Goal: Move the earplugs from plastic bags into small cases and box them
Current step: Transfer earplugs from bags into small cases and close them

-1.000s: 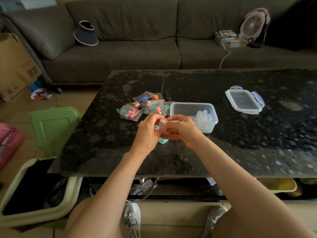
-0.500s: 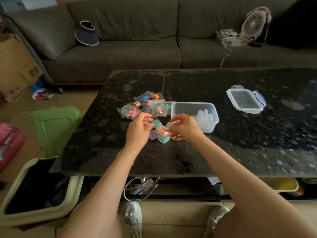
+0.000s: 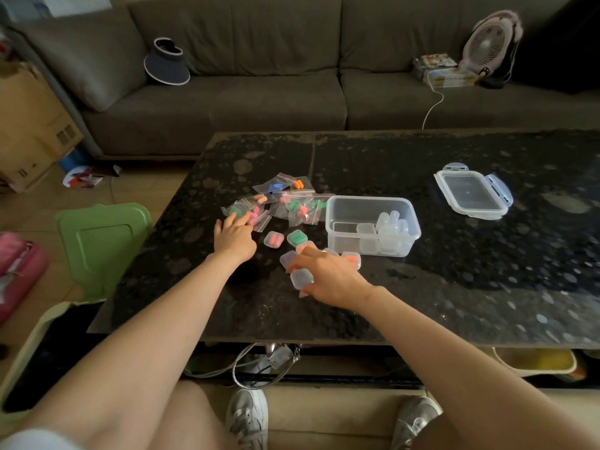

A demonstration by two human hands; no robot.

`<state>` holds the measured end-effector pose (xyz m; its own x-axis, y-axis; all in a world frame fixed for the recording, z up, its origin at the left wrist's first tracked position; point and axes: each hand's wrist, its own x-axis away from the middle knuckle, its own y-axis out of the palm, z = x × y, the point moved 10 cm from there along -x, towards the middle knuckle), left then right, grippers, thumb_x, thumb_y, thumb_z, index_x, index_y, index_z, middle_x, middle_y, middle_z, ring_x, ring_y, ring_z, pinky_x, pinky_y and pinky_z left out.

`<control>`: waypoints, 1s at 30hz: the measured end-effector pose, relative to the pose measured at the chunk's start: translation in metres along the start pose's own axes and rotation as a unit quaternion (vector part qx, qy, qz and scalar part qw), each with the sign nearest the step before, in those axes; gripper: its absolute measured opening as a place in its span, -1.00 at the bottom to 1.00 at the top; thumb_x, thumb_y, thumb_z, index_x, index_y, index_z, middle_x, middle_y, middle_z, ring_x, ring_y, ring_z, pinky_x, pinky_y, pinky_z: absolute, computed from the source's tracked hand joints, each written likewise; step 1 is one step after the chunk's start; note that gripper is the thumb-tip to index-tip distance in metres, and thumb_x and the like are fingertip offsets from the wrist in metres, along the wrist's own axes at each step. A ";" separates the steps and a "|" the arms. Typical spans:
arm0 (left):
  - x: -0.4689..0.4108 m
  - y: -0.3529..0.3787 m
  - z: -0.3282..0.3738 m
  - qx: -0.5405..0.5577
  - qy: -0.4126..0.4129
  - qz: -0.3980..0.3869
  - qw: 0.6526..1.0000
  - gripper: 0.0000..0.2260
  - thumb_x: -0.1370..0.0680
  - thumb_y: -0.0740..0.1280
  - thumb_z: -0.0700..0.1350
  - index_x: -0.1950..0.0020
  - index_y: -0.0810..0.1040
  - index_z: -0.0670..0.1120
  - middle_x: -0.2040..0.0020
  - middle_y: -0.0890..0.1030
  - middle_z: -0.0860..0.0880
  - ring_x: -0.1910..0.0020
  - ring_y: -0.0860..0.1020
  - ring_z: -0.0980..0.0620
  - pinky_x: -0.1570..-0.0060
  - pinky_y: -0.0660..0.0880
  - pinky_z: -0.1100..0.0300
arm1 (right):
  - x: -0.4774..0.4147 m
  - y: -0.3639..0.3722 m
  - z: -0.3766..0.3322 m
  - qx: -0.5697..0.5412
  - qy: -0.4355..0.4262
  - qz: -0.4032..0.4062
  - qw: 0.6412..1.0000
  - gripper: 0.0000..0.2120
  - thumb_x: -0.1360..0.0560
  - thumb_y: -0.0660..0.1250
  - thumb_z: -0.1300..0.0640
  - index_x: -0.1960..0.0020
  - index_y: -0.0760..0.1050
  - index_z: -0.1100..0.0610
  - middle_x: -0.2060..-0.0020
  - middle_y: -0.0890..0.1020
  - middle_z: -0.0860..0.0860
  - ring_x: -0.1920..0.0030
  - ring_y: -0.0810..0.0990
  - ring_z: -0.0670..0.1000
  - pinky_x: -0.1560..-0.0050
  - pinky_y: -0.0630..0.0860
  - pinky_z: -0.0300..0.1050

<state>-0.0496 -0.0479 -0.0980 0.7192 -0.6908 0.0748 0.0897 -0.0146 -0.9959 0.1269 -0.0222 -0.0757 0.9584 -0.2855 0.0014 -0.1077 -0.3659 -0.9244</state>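
Several small plastic bags of coloured earplugs (image 3: 293,204) lie in a pile on the black table (image 3: 454,280). My left hand (image 3: 234,237) reaches to the leftmost bag (image 3: 250,216), fingertips touching it. Filled small cases sit between my hands: pink (image 3: 273,239), green (image 3: 297,237), purple (image 3: 287,258) and orange (image 3: 353,259). My right hand (image 3: 329,277) rests near them and holds a small clear case (image 3: 302,277) at its fingers. The clear box (image 3: 373,227) holds several empty small cases (image 3: 389,227).
The box's lid (image 3: 472,196) lies apart at the right on the table. A bin with a green flap (image 3: 100,245) stands left of the table. Behind are a sofa (image 3: 259,92), a fan (image 3: 488,43) and a cardboard box (image 3: 29,125).
My hands, joined around a case a second ago, have parted. The left hand moved forward-left onto the bags. The right hand lowered to the table among the filled cases.
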 end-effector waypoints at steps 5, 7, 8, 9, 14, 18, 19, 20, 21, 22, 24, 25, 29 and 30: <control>0.005 -0.013 -0.011 0.048 0.009 0.094 0.994 -0.59 -0.60 0.22 -0.16 -0.46 0.33 -0.05 -0.48 0.27 0.03 -0.48 0.16 -0.03 -0.47 0.06 0.01 | 0.000 0.007 -0.008 0.016 -0.035 -0.006 0.999 -0.62 -0.46 0.41 0.18 -0.27 0.48 0.10 -0.31 0.43 0.01 -0.17 0.52 0.11 -0.08 0.48 0.00; 0.015 -0.028 -0.013 0.117 0.017 0.160 0.980 -0.66 -0.58 0.27 -0.20 -0.35 0.47 -0.09 -0.38 0.41 -0.02 -0.39 0.32 -0.04 -0.39 0.22 0.07 | -0.001 0.007 -0.007 0.025 -0.031 -0.008 0.999 -0.63 -0.47 0.40 0.13 -0.27 0.50 0.08 -0.31 0.41 -0.02 -0.17 0.50 0.09 -0.07 0.46 -0.03; 0.022 -0.037 -0.015 0.157 0.013 0.191 0.969 -0.71 -0.56 0.30 -0.23 -0.29 0.52 -0.12 -0.32 0.46 -0.05 -0.31 0.40 -0.05 -0.30 0.31 0.10 | -0.001 0.007 -0.006 0.021 -0.024 -0.007 0.999 -0.63 -0.48 0.39 0.11 -0.28 0.50 0.07 -0.32 0.40 -0.03 -0.18 0.49 0.08 -0.07 0.44 -0.06; 0.030 -0.045 -0.018 0.192 0.003 0.217 0.957 -0.74 -0.55 0.31 -0.25 -0.23 0.56 -0.16 -0.26 0.50 -0.08 -0.24 0.46 -0.05 -0.21 0.39 0.13 | -0.001 0.007 -0.005 0.010 -0.016 -0.005 1.000 -0.63 -0.49 0.39 0.08 -0.29 0.49 0.05 -0.32 0.40 -0.05 -0.19 0.48 0.07 -0.07 0.42 -0.09; 0.060 -0.063 -0.025 0.280 -0.046 0.291 0.914 -0.89 -0.52 0.35 -0.28 -0.02 0.62 -0.20 -0.09 0.57 -0.14 -0.06 0.56 -0.05 0.05 0.50 0.20 | 0.001 0.002 -0.002 -0.005 0.004 0.003 1.000 -0.70 -0.52 0.33 0.09 -0.25 0.49 0.04 -0.24 0.45 0.02 -0.10 0.53 0.09 -0.11 0.41 -0.07; 0.068 -0.064 -0.019 0.365 -0.045 0.282 0.886 -0.86 -0.48 0.41 -0.27 0.04 0.48 -0.19 0.12 0.57 -0.09 0.13 0.56 0.04 0.26 0.42 0.38 | 0.001 0.000 0.012 0.005 0.029 0.015 0.999 -0.66 -0.55 0.26 0.11 -0.31 0.43 -0.09 -0.31 0.41 0.01 -0.12 0.55 0.11 -0.03 0.50 0.02; 0.069 -0.064 -0.017 0.391 -0.048 0.274 0.877 -0.80 -0.46 0.44 -0.23 0.00 0.45 -0.18 0.13 0.55 -0.06 0.16 0.56 0.06 0.29 0.41 0.41 | 0.001 -0.001 0.017 0.001 0.040 0.018 0.999 -0.67 -0.55 0.26 0.11 -0.29 0.45 -0.10 -0.32 0.40 -0.01 -0.13 0.55 0.10 -0.01 0.50 0.00; 0.070 -0.063 -0.015 0.408 -0.051 0.264 0.872 -0.74 -0.44 0.46 -0.19 -0.03 0.45 -0.18 0.12 0.54 -0.04 0.16 0.55 0.08 0.31 0.39 0.43 | 0.001 -0.003 0.021 -0.004 0.048 0.023 0.999 -0.69 -0.54 0.27 0.11 -0.27 0.47 -0.11 -0.33 0.40 -0.01 -0.14 0.56 0.10 0.00 0.50 -0.01; 0.069 -0.061 -0.012 0.409 -0.055 0.254 0.875 -0.73 -0.43 0.48 -0.17 -0.04 0.48 -0.19 0.08 0.52 -0.04 0.14 0.53 0.09 0.31 0.37 0.44 | 0.001 -0.005 0.025 -0.012 0.057 0.029 0.998 -0.71 -0.54 0.28 0.10 -0.24 0.49 -0.09 -0.34 0.41 -0.01 -0.14 0.56 0.10 -0.01 0.50 0.00; 0.069 -0.060 -0.011 0.395 -0.058 0.249 0.882 -0.76 -0.43 0.47 -0.16 -0.03 0.52 -0.20 0.04 0.52 -0.06 0.11 0.53 0.07 0.29 0.36 0.44 | 0.000 -0.008 0.028 -0.025 0.065 0.040 0.997 -0.73 -0.52 0.30 0.09 -0.21 0.51 -0.07 -0.34 0.41 0.00 -0.14 0.56 0.10 -0.02 0.52 0.01; 0.068 -0.057 -0.011 0.370 -0.068 0.240 0.895 -0.86 -0.48 0.43 -0.18 0.02 0.60 -0.21 -0.05 0.53 -0.13 0.03 0.55 -0.02 0.21 0.39 0.35 | -0.001 -0.016 0.031 -0.066 0.081 0.077 0.992 -0.73 -0.50 0.34 0.07 -0.19 0.54 0.00 -0.27 0.49 0.01 -0.12 0.58 0.07 -0.05 0.55 0.02; 0.068 -0.057 -0.011 0.370 -0.071 0.233 0.896 -0.88 -0.50 0.41 -0.19 0.02 0.62 -0.21 -0.05 0.55 -0.14 0.01 0.55 -0.03 0.18 0.40 0.32 | -0.002 -0.020 0.033 -0.092 0.089 0.099 0.987 -0.72 -0.49 0.36 0.07 -0.20 0.55 0.02 -0.21 0.55 0.01 -0.09 0.59 0.04 -0.06 0.56 0.01; 0.073 -0.055 -0.006 0.451 -0.083 0.178 0.870 -0.87 -0.57 0.32 -0.11 -0.03 0.53 -0.15 0.02 0.57 -0.07 0.08 0.52 0.05 0.18 0.44 0.26 | -0.005 -0.030 0.035 -0.247 0.109 0.146 0.952 -0.60 -0.47 0.42 0.12 -0.28 0.47 0.01 -0.11 0.59 -0.01 0.08 0.57 -0.08 -0.05 0.58 -0.09; 0.074 -0.052 -0.002 0.493 -0.090 0.151 0.852 -0.86 -0.57 0.31 -0.08 -0.04 0.50 -0.14 0.01 0.57 -0.07 0.06 0.54 0.05 0.15 0.49 0.23 | -0.005 -0.031 0.034 -0.308 0.114 0.142 0.934 -0.55 -0.47 0.42 0.14 -0.33 0.42 0.03 -0.14 0.57 0.00 0.07 0.58 -0.08 -0.05 0.57 -0.10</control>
<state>-0.0027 -0.0996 -0.0411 0.8981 -0.4320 -0.0830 0.3531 0.8205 -0.4497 0.1343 0.0209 -0.0603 0.7941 -0.6043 -0.0645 -0.5485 -0.6669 -0.5043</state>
